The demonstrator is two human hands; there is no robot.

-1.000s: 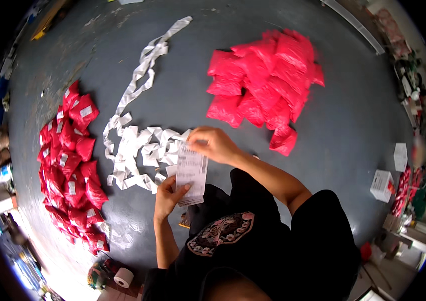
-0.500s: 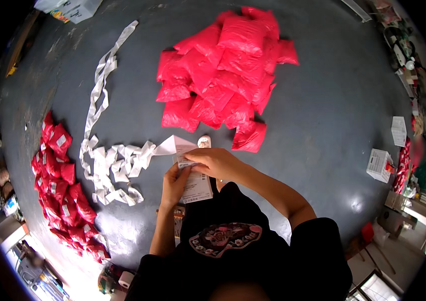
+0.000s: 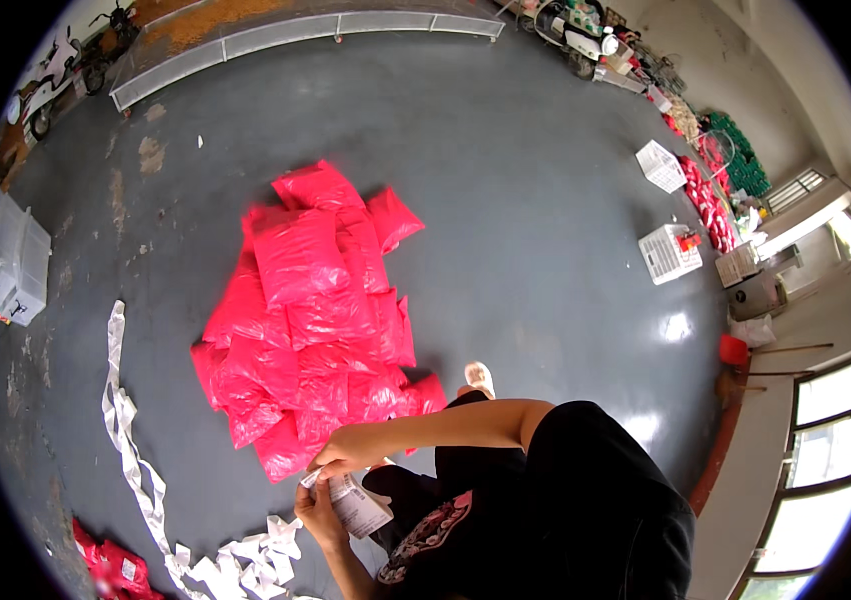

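White labels (image 3: 362, 511), pinched by both hands (image 3: 347, 450) close together, right forearm (image 3: 455, 427) crosswise, left forearm (image 3: 348, 572) below.

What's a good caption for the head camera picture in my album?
Fingers hold printed white paper labels near a heap of shiny pink plastic packages on a gray floor.

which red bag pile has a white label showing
The red plastic bag pile at the picture's lower left edge; the large central pinkish-red plastic bag pile shows none.
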